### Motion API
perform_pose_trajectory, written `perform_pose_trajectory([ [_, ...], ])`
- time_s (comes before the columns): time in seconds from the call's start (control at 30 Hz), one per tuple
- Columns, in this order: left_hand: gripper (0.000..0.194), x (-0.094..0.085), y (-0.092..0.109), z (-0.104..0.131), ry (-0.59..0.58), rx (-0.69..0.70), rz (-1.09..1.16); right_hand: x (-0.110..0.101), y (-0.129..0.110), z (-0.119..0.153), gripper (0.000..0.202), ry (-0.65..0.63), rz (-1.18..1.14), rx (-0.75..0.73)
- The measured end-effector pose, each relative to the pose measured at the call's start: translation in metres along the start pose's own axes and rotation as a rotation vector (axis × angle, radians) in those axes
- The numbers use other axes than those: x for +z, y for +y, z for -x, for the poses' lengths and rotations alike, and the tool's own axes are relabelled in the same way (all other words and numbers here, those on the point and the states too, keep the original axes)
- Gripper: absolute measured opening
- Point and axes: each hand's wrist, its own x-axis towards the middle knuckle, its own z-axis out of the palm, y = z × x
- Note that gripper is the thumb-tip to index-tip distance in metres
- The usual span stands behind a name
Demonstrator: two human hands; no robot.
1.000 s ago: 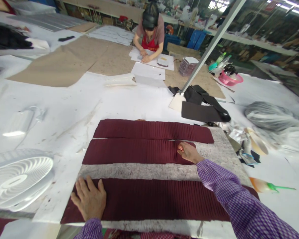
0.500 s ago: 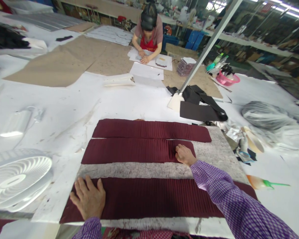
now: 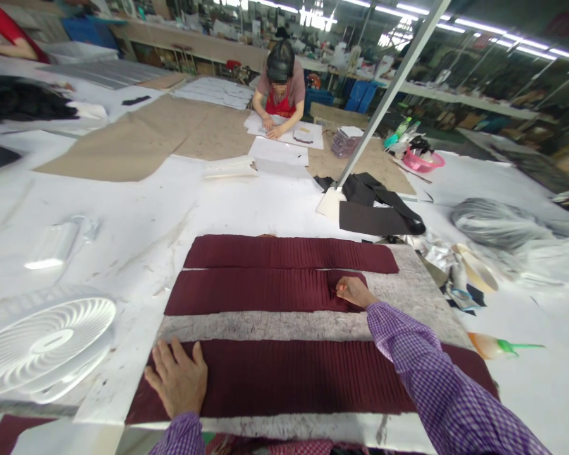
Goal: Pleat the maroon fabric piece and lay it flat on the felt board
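Note:
Three dark red pleated fabric strips lie across a grey worn board (image 3: 275, 326). On the left end of the nearest strip (image 3: 284, 379), my left hand (image 3: 181, 378) rests flat with its fingers spread. My right hand (image 3: 353, 292) is closed at the right end of the middle strip (image 3: 246, 291), its fingertips pinching the fabric, which is bunched there. The farthest strip (image 3: 289, 253) lies just beyond, untouched by either hand.
A white fan grille (image 3: 52, 341) sits at left. Beyond the board are a metal pole (image 3: 389, 101), black fabric bands (image 3: 379, 218) and a pink basket (image 3: 423, 162). An orange-and-green bottle (image 3: 490, 345) lies at right. A person (image 3: 281, 88) works across the table.
The view has tilted up slightly and shifted left. My right hand has turned a little and lifts the fabric edge at the middle strip's right end. My left hand stays flat.

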Motion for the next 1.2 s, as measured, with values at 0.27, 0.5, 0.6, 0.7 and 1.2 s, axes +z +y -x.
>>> perform_pose_trajectory([
  [0.27, 0.064, 0.001, -0.003, 0.003, 0.099, 0.013, 0.122, 0.002, 0.004, 0.003, 0.022, 0.035, -0.168, 0.039],
  [0.5, 0.067, -0.001, -0.018, -0.001, 0.153, -0.002, 0.295, 0.001, 0.008, 0.008, 0.023, 0.039, -0.297, 0.024],
  [0.6, 0.06, -0.019, -0.016, -0.007, 0.133, -0.039, 0.369, 0.003, 0.013, 0.007, 0.023, 0.036, -0.365, 0.015],
  [0.7, 0.053, -0.038, 0.017, -0.014, -0.072, -0.118, 0.64, 0.006, 0.02, 0.004, 0.024, 0.027, -0.431, 0.005],
  [1.2, 0.036, 0.059, 0.345, 0.01, -1.175, -0.203, 1.102, 0.024, 0.041, 0.006, 0.021, 0.17, -0.656, -0.033],
])
